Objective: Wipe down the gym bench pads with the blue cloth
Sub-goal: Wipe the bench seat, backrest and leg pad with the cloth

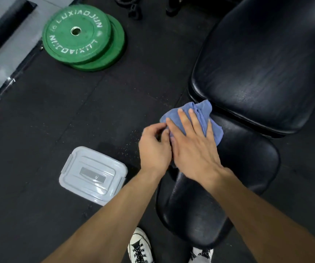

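Both hands on the blue cloth [200, 115] at the seat pad's [247, 158] far left corner.
Head view: right hand [194, 147] presses it flat, fingers straight; left hand [154, 147] pinches its left edge. Back pad [262, 63] beyond; green plates [82, 37] and grey box [94, 173] on the floor.

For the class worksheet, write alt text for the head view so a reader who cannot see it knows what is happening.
A person's right hand presses a blue cloth flat on the black seat pad of a gym bench while the left hand pinches the cloth's edge. Two green weight plates and a grey lidded box lie on the dark floor.
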Tool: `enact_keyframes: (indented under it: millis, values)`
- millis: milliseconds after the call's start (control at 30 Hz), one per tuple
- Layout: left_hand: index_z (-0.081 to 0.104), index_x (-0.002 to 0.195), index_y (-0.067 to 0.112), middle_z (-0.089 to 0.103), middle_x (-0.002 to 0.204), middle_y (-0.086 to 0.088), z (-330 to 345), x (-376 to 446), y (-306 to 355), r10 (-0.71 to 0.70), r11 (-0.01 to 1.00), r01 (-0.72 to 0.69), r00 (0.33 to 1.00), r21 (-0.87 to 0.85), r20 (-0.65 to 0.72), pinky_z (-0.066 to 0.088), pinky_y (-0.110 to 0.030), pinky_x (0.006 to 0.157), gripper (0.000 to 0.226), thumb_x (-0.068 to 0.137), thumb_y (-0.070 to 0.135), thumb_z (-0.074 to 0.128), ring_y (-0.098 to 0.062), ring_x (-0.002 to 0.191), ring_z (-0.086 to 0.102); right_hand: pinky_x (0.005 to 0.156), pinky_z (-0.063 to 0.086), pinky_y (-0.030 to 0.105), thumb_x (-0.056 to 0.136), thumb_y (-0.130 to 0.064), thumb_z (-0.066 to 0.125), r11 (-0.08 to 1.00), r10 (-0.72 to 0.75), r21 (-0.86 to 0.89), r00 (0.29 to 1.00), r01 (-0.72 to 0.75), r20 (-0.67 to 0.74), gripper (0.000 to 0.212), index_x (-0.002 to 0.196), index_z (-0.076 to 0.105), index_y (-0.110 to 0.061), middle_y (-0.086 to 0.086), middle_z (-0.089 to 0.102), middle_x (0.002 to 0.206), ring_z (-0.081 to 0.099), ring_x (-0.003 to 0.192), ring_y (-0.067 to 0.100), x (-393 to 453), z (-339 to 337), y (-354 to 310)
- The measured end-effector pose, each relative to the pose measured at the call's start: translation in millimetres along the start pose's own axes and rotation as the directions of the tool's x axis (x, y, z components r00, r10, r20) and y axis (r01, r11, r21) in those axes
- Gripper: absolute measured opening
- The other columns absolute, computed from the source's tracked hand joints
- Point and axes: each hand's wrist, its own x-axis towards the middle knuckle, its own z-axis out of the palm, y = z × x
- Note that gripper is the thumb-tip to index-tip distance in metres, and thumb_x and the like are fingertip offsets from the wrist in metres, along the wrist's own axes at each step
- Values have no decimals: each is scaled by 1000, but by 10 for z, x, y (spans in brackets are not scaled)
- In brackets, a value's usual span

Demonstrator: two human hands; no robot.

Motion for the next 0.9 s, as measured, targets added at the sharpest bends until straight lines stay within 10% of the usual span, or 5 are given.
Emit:
enact_keyframes:
  millis: [167,400,500,900]
  values:
    - [67,116,20,73,110,-6,161,163,46,3,997,-18,981,77,196,54,-33,82,29,107,31,42,-23,100,70,128,-6,56,107,-35,26,996,-53,81,997,48,56,58,164,14,-34,-4,7,174,-11,160,16,505,-272,240]
    - [54,142,15,63,129,-2,323,456,360,24,981,-59,982,182,189,40,-13,79,39,103,18,49,-11,108,57,113,34,41,107,-36,36,992,-124,0,992,125,-27,40,127,64,-17,6,66,128,56,127,26,809,-354,554]
    - [61,133,16,72,109,-3,278,447,328,-13,977,-29,981,213,195,41,-6,61,34,103,17,43,-14,91,61,110,33,40,107,-35,30,987,-143,-62,988,146,62,41,118,65,-17,4,66,120,57,121,26,891,-424,444]
    - [63,103,22,69,92,5,-14,119,-34,-211,960,168,960,223,183,47,-28,71,27,107,36,40,-14,85,63,94,34,40,100,-27,41,912,-274,-171,864,373,423,24,90,60,-18,8,65,108,53,107,29,942,-527,-100]
